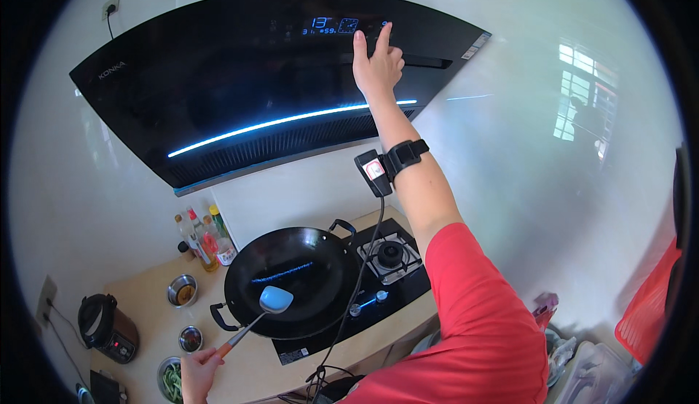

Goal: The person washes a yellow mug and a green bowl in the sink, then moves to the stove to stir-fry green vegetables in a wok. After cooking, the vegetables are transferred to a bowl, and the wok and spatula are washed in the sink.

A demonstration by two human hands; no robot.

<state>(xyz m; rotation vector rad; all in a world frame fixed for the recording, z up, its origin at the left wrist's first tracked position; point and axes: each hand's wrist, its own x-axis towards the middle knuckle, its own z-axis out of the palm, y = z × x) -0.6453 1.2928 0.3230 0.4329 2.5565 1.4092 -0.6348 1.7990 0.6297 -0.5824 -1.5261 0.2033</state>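
My right hand (379, 65) reaches up to the black glass range hood (229, 71), its index fingertip at a lit icon beside the blue display (330, 25). Nothing is held in it. Low in the view, my left hand (199, 374) grips the wooden handle of a wok spatula (276, 299). The spatula's blade is over the near part of a large black two-handled wok (295, 251), catching bluish light. Whether the blade touches the wok I cannot tell. The wok stands on the left side of a black glass gas cooktop (393, 289).
Right of the wok is a bare burner (390, 254). On the counter (136, 278) are seasoning bottles (205, 240), two small metal bowls (182, 290), a bowl of cut green vegetables (171, 379) and an electric pressure cooker (109, 327). A cable (360, 278) hangs from my right forearm across the cooktop.
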